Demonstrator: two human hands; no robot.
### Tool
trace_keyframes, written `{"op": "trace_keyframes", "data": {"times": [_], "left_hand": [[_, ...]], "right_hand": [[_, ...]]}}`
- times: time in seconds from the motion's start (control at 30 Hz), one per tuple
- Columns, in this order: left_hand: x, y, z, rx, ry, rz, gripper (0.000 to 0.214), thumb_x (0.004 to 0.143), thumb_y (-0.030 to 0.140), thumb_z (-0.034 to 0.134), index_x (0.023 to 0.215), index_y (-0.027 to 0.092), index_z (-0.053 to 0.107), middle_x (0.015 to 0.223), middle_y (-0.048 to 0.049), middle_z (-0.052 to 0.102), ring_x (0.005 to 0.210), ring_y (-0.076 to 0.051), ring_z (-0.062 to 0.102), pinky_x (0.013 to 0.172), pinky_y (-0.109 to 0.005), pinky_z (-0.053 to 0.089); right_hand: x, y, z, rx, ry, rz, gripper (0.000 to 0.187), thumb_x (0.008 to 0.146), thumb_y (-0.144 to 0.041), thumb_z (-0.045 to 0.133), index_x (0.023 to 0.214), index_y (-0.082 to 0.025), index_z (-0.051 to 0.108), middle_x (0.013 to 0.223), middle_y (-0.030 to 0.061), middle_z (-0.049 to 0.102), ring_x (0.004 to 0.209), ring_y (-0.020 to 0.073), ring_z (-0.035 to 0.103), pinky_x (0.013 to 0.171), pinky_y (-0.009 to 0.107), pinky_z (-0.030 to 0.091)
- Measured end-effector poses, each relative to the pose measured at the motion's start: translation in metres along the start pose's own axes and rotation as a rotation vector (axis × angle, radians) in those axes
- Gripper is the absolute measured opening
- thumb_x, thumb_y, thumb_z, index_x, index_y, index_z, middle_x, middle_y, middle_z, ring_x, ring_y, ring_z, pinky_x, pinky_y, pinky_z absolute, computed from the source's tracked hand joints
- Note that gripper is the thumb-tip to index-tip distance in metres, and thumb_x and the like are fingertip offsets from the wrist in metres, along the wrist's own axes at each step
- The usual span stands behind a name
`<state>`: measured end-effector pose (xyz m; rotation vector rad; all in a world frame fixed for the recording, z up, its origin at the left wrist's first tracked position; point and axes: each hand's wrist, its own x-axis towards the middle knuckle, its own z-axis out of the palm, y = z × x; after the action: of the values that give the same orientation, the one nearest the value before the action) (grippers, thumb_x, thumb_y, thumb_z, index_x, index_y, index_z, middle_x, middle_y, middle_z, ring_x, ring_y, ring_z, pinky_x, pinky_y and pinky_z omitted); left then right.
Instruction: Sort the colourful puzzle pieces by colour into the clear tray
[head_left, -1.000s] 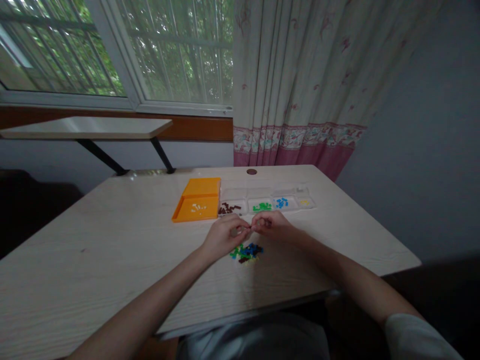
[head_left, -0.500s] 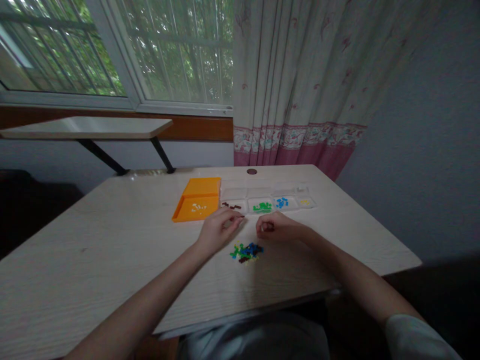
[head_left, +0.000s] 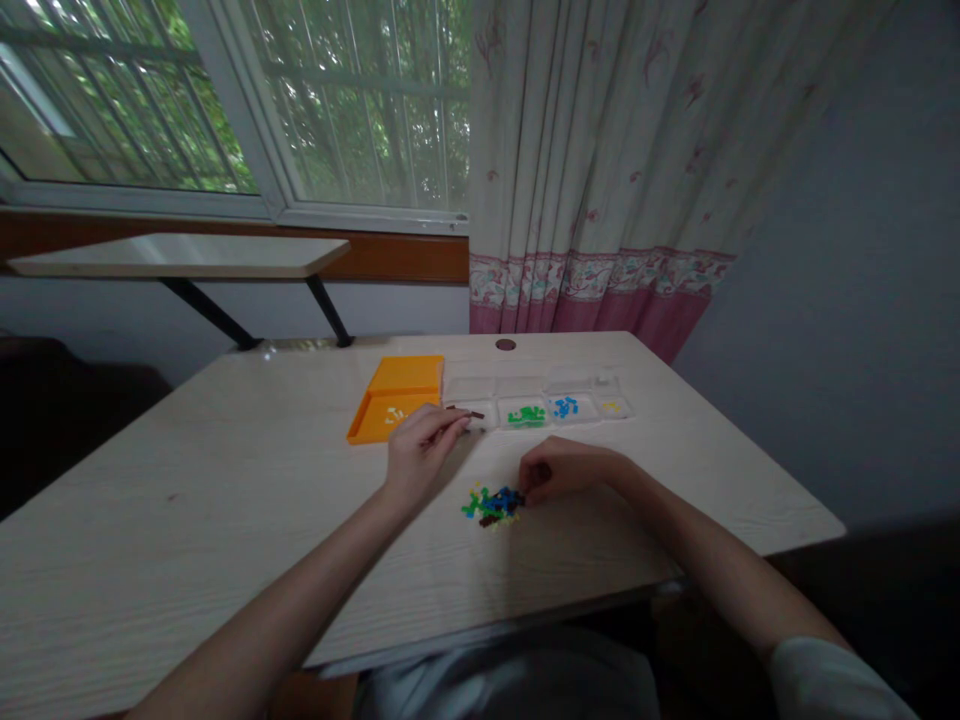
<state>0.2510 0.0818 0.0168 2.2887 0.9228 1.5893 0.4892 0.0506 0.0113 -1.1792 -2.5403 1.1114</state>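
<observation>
My left hand (head_left: 421,442) is over the near-left compartment of a clear divided tray (head_left: 491,428), its thumb and fingers pinched together. Small dark brown pieces (head_left: 477,414) lie right at its fingertips; whether one is in the pinch cannot be made out. At the right edge of a mixed pile of small coloured pieces (head_left: 491,506), my right hand (head_left: 564,468) has its fingers curled and closed, the tips touching dark pieces there. What they grip is hidden. The pile holds green, blue, dark brown and yellow pieces.
Green pieces (head_left: 526,415), blue pieces (head_left: 565,407) and yellow pieces (head_left: 611,406) sit in separate tray compartments. An open orange case (head_left: 405,374) with white pieces (head_left: 395,414) stands left of the tray. A raised shelf (head_left: 225,256) is at the back left of the table.
My left hand has shifted slightly left and is now over the brown pieces' compartment. My right hand has come down and nearer to me, from beyond the pile to its right edge.
</observation>
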Motion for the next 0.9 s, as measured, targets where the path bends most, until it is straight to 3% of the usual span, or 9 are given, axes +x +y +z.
{"op": "trace_keyframes", "data": {"times": [0.4, 0.57, 0.73, 0.9], "left_hand": [[0.0, -0.003, -0.001, 0.022, -0.025, -0.024, 0.011, 0.08, 0.023, 0.057, 0.082, 0.017, 0.066, 0.074, -0.0035, 0.064, 0.065, -0.012, 0.055, 0.059, -0.022, 0.042], [0.002, -0.013, 0.001, 0.156, -0.058, -0.106, 0.019, 0.081, 0.03, 0.053, 0.082, 0.016, 0.066, 0.076, -0.0044, 0.064, 0.069, -0.014, 0.056, 0.064, -0.024, 0.042], [0.005, -0.037, 0.003, 0.417, -0.159, -0.282, 0.027, 0.081, 0.038, 0.049, 0.083, 0.018, 0.067, 0.078, -0.0049, 0.064, 0.076, -0.019, 0.057, 0.066, -0.028, 0.042], [0.005, -0.048, 0.001, 0.512, -0.289, -0.314, 0.031, 0.082, 0.04, 0.046, 0.086, 0.019, 0.068, 0.084, -0.0062, 0.066, 0.083, -0.022, 0.057, 0.071, -0.03, 0.042]], "right_hand": [[0.0, 0.002, -0.001, 0.026, -0.013, -0.025, 0.02, 0.073, -0.028, 0.059, 0.086, -0.015, 0.067, 0.07, 0.0, 0.064, 0.059, 0.0075, 0.054, 0.054, 0.017, 0.041], [0.0, 0.006, -0.001, 0.075, -0.019, -0.031, 0.022, 0.07, -0.026, 0.063, 0.088, -0.015, 0.068, 0.072, 0.0008, 0.066, 0.059, 0.0077, 0.055, 0.055, 0.016, 0.042], [0.0, 0.006, -0.001, 0.07, -0.03, -0.055, 0.02, 0.069, -0.023, 0.063, 0.087, -0.015, 0.069, 0.073, 0.0008, 0.067, 0.061, 0.008, 0.056, 0.058, 0.017, 0.043], [-0.002, 0.002, -0.004, 0.068, -0.004, -0.027, 0.018, 0.072, -0.024, 0.06, 0.084, -0.013, 0.067, 0.064, -0.0008, 0.061, 0.055, 0.0068, 0.051, 0.051, 0.016, 0.038]]}}
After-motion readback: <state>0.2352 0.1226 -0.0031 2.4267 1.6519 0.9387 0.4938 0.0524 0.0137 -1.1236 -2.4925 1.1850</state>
